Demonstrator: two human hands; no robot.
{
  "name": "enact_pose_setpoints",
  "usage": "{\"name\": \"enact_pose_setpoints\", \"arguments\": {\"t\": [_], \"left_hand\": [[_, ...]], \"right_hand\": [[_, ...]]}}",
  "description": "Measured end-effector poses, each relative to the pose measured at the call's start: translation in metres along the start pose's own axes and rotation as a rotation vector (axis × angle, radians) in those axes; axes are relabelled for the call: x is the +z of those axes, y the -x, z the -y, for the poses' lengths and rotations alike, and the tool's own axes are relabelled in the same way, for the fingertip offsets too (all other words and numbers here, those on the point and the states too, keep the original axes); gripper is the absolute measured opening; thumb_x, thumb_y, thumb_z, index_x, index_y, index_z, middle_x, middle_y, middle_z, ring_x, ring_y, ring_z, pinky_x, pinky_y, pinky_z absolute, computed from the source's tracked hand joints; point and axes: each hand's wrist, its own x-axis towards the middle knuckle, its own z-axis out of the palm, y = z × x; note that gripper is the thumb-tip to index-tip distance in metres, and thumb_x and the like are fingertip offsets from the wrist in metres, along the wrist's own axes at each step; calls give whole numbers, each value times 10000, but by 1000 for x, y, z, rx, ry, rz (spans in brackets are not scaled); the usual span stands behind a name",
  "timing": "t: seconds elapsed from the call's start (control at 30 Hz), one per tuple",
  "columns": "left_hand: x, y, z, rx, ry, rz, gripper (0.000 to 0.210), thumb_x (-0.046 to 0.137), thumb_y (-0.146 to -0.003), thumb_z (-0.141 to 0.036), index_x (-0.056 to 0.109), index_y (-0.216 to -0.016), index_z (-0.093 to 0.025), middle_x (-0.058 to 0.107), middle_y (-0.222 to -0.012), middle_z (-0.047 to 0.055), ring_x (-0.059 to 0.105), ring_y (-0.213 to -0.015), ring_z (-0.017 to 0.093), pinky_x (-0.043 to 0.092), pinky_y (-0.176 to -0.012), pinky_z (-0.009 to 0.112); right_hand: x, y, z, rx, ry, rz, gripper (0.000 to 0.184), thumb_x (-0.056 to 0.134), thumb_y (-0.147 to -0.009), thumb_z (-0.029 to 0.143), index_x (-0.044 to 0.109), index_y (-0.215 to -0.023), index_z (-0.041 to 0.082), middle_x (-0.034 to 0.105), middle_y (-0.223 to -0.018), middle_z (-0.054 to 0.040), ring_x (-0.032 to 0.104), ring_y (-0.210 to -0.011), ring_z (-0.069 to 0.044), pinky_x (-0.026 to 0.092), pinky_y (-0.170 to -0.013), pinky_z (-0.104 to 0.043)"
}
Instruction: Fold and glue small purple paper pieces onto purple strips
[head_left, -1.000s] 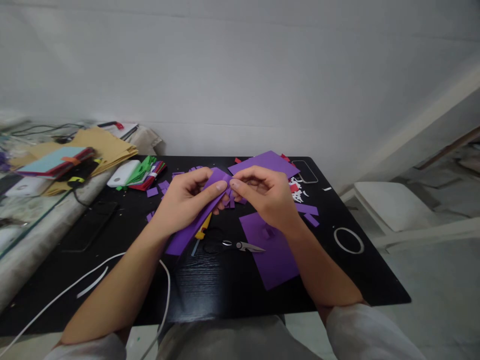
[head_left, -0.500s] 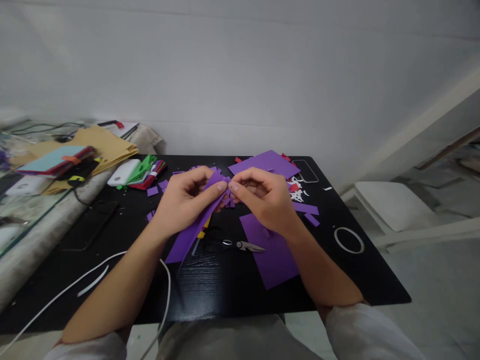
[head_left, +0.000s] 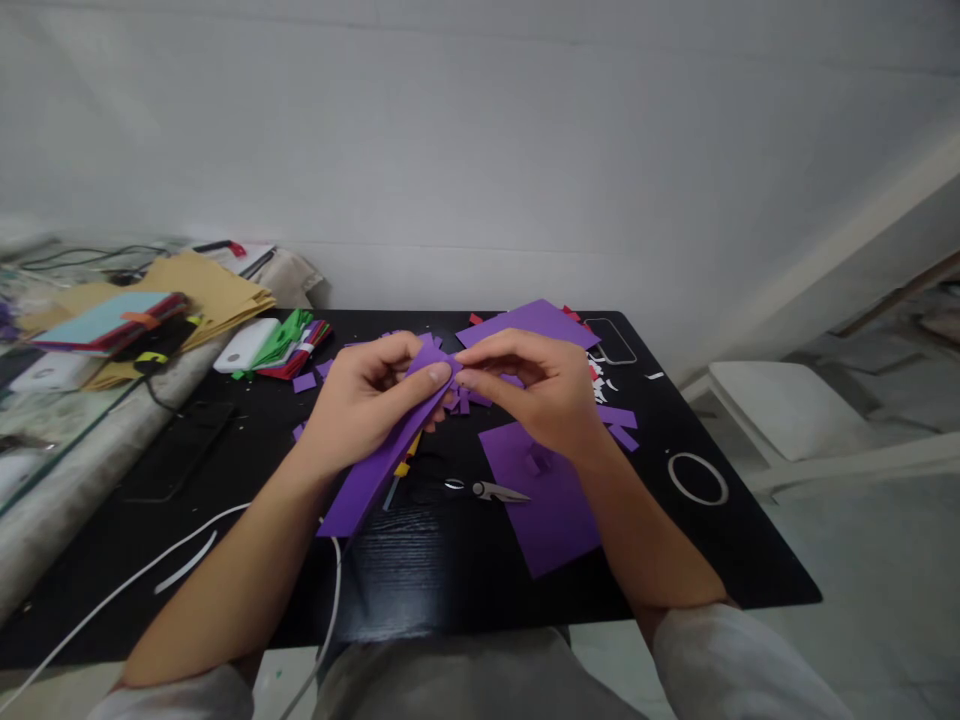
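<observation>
My left hand [head_left: 371, 395] is closed on a folded strip of purple paper [head_left: 367, 485], the thumb pressed on its upper end. The strip slants down toward the near left. At that upper end my right hand [head_left: 536, 385] pinches the paper's corner between thumb and forefinger. Below the hands lie scissors [head_left: 499, 492] with open-looking handles, mostly dark, and a yellow utility knife [head_left: 406, 464] partly covered by the strip. A purple sheet [head_left: 544, 525] lies under my right forearm, with a small purple piece [head_left: 537, 460] on it.
Another purple sheet [head_left: 536, 322] lies at the back of the black table [head_left: 420, 590]. Small purple scraps [head_left: 304, 382], green paper [head_left: 283, 340] and a white device [head_left: 246, 345] are at the left. A white cable [head_left: 150, 570] crosses the near left. A ring [head_left: 697, 478] is at the right.
The strip's lower end has swung slightly left and turned its broad face up. My right fingers have straightened somewhat and the hand has shifted slightly right.
</observation>
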Motion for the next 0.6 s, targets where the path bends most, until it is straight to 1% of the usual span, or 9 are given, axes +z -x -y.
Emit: {"name": "enact_pose_setpoints", "arguments": {"t": [0.17,0.3,0.43,0.6], "left_hand": [[3,-1,-2,16,18,2,185,762,-928,-302,705,-806,-174,725,-646,-6,673,-505,117,561,-483,193],[4,-1,-2,48,3,-13,170,766,-920,-273,716,-792,-173,721,-648,-11,670,-526,108,561,-511,189],[3,-1,-1,72,-30,-40,134,793,-900,-270,740,-816,-181,730,-668,-12,674,-562,107,551,-534,184],[1,-1,-1,77,-112,-43,176,801,-898,-318,756,-802,-177,751,-696,11,686,-601,125,552,-569,208]], "right_hand": [[0,0,0,-70,63,-19,111,859,-867,215,845,-968,258,816,-910,-6,752,-830,-159,634,-757,-298],[-1,0,-1,-110,104,-26,99,867,-860,213,850,-947,255,820,-889,-7,748,-808,-162,621,-730,-301],[-2,0,1,-121,124,-20,91,867,-858,202,851,-930,255,823,-885,-4,747,-799,-156,614,-720,-293],[-3,0,2,-103,163,-4,55,869,-861,254,852,-910,271,823,-880,-4,748,-804,-170,625,-725,-316]]}}
